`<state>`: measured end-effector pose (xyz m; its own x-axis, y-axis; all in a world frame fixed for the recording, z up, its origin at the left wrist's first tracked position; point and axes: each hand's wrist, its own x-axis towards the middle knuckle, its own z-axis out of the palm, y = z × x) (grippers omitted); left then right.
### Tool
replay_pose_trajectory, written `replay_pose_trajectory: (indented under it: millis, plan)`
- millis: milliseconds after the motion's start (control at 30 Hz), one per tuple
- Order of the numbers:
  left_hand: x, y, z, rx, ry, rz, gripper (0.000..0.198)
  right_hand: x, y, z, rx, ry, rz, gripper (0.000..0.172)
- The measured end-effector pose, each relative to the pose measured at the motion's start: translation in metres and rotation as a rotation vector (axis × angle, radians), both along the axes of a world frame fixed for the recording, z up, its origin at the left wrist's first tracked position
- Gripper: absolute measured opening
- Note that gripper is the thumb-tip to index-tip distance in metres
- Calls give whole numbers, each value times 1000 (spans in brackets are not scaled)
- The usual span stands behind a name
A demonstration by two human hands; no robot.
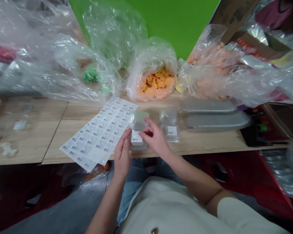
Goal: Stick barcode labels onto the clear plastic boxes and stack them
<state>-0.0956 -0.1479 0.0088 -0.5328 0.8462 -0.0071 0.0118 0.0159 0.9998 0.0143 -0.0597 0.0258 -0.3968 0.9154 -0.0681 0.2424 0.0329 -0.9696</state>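
Observation:
A clear plastic clamshell box (139, 147) lies on the wooden table in front of me, with pale green showing in its upper part. A white barcode label (136, 137) is on its lower part. My left hand (122, 154) is along the box's left side, fingers stretched out. My right hand (155, 138) is over the box's right side, thumb at the label's right edge and forefinger stretched apart toward the upper part; its other fingers curl. To the left lies a sheet of barcode labels (97, 135). Another labelled clear box (169, 125) stands just right of my right hand.
Behind the boxes, an open plastic bag (136, 86) holds orange discs (158, 81). Clear bags (63, 71) crowd the table's back, one with green pieces (90, 74). Stacked clear plastic trays (215, 120) lie to the right. Red chairs (244, 175) stand below the table edge.

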Motion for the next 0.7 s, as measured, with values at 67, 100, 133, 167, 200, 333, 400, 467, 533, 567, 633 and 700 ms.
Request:
replay_pose_trajectory:
  millis: [67,100,133,167,200,333,400,467,533,567,633,700]
  plan:
    - [-1,2,2,-10,21,9,34,0,-1,-1,39,-29,0,52]
    - [-1,3,3,-13,33,9,34,0,-2,-1,56,-41,-2,52]
    - [-1,4,4,-14,46,9,34,0,-2,-1,73,-53,-8,52]
    - [-1,4,5,-15,59,8,33,0,-3,-1,89,-66,-13,51]
    - [0,5,5,-16,72,7,32,-1,-4,-1,106,-80,-16,51]
    - [2,6,-1,-19,128,17,35,-1,-7,0,216,-179,11,47]
    - [4,7,-5,-24,159,30,37,2,-9,2,347,-284,12,48]
    - [5,9,-7,-35,167,44,37,7,-10,5,506,-393,-60,47]
    - [7,10,-6,-36,133,41,36,12,-11,7,634,-459,-101,46]
    - [7,10,-4,-34,111,35,34,13,-12,7,679,-483,-49,49]
    - [3,5,1,-35,104,45,32,14,-13,8,751,-524,165,53]
    - [-8,-7,3,-52,196,131,32,15,-12,9,783,-536,345,53]
